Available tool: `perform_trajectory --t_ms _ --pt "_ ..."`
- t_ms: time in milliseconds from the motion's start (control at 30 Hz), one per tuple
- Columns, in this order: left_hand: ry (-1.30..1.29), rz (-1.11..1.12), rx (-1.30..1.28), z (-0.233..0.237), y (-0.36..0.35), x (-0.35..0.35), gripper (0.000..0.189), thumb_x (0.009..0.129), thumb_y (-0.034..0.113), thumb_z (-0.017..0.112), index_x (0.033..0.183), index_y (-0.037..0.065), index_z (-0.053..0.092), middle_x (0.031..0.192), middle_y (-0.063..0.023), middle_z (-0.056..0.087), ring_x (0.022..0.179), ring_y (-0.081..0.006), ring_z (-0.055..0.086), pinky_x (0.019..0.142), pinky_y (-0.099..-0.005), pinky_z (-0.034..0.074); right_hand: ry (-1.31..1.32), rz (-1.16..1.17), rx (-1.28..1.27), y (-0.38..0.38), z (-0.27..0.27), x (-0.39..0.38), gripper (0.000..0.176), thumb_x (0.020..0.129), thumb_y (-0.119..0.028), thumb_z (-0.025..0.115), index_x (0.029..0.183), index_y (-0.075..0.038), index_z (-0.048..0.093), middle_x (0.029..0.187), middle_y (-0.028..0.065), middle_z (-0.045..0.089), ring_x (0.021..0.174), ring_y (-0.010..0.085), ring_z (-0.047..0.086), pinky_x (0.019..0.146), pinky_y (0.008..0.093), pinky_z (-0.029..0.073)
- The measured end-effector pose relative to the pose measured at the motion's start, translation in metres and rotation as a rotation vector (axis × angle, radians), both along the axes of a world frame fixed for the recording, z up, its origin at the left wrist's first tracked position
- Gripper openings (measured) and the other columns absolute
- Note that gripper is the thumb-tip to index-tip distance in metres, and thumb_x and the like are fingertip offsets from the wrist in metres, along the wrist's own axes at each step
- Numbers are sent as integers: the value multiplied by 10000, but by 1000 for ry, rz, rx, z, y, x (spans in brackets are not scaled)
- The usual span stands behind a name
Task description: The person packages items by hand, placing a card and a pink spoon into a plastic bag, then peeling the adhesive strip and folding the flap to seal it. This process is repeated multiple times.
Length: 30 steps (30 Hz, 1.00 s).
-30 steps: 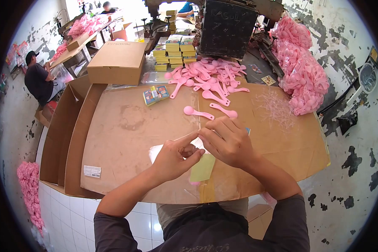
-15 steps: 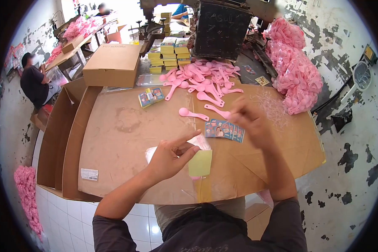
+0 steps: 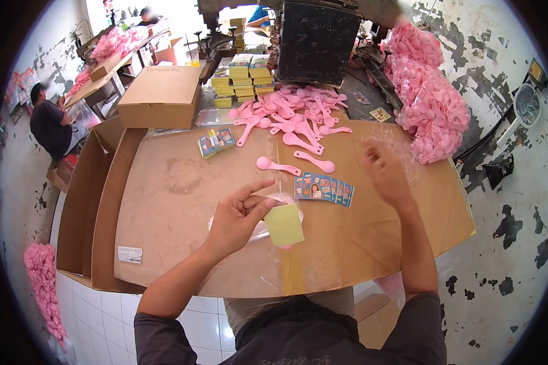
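Observation:
Thumb and fingers of my left hand [image 3: 240,213] pinch a yellow-green card [image 3: 284,225] over the front middle of the cardboard. Clear plastic lies behind the card, and a bit of pink shows under its lower edge. My right hand [image 3: 385,173] is raised at the right, over loose clear plastic strips [image 3: 406,159]; its fingers are curled and blurred. Between the hands lies a fanned row of blue printed cards [image 3: 324,189]. Just beyond them are two separate pink measuring spoons, one at the left [image 3: 277,166] and one at the right [image 3: 315,162].
A heap of pink spoons [image 3: 292,112] lies at the back, near stacked cards [image 3: 240,79] and a closed carton [image 3: 159,97]. A bundle of cards [image 3: 216,142] sits left. Bagged pink spoons [image 3: 435,115] pile up at right. A person [image 3: 50,125] sits far left.
My right hand has moved right, away from the spoons and blue cards, to the plastic strips. My left hand has shifted slightly left with the yellow-green card, which is now tilted.

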<state>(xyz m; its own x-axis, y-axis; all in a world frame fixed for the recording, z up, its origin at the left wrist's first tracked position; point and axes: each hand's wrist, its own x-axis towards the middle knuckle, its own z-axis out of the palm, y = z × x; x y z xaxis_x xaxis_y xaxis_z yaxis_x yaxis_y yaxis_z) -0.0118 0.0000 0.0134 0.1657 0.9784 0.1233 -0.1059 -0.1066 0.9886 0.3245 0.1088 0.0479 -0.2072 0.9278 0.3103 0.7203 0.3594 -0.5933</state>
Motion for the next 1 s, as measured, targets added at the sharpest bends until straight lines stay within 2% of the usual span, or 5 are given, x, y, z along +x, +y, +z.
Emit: perform_trajectory --t_ms 100,200,300,667,1000 --pt "12 43 18 -7 1 1 454 1026 102 654 1429 -57 520 1091 -163 771 961 -133 720 868 -274 572 308 597 -208 -31 -12 -57 414 968 -181 720 1346 -48 616 982 36 674 927 150 656 806 324 524" --pt "35 66 40 -9 1 1 435 1023 115 662 1404 -56 541 1085 -175 769 958 -157 735 881 -301 588 450 723 -290 -54 -22 -96 392 971 -167 731 1324 -34 623 967 21 667 899 114 655 788 282 530" --pt "-15 35 25 -8 3 2 441 1024 123 663 1406 -59 540 1120 -180 757 998 -162 727 895 -310 593 689 678 -630 -47 -32 -103 337 980 -123 718 1285 -8 633 983 20 665 908 85 653 804 252 531" --pt "0 6 -102 -20 5 3 261 1018 130 671 1227 -21 713 1134 -110 749 1001 -151 707 877 -312 607 745 571 -555 -41 -46 -94 179 982 -63 699 1143 14 699 1037 32 704 944 86 665 847 255 542" --pt "28 -62 -53 -19 6 -5 259 1005 84 673 1237 -23 718 1113 -115 754 969 -157 713 861 -323 615 825 607 -573 -34 -57 -87 126 955 -5 706 1072 -12 754 999 19 718 925 83 671 834 244 542"
